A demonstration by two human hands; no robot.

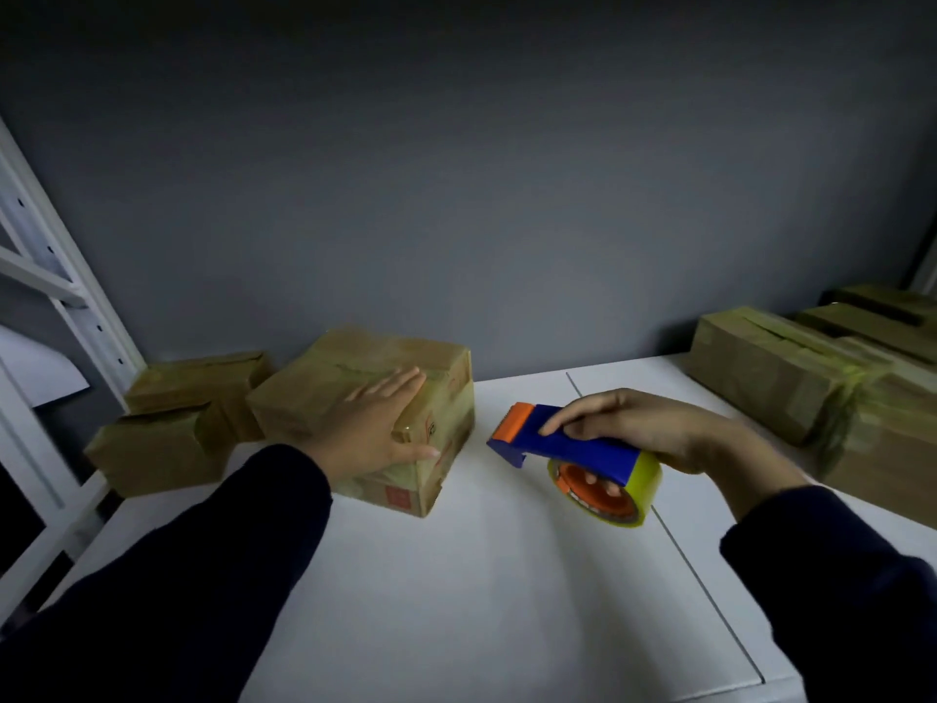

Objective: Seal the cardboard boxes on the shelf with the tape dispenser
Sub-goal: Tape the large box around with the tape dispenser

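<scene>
White shelf (481,575): left hand (377,423) lying flat, fingers spread, steadying cardboard box (355,367); right hand (639,428) gripping tape dispenser (573,443), nose aiming toward box for taping.

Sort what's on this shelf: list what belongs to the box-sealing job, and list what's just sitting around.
Part of the job:
- brown cardboard box under the flat left hand
- blue and orange tape dispenser with yellowish roll, gripped by the right hand
- two smaller cardboard boxes at left
- stacked cardboard boxes at right

Just there:
- white metal shelf upright
- grey back wall
</scene>
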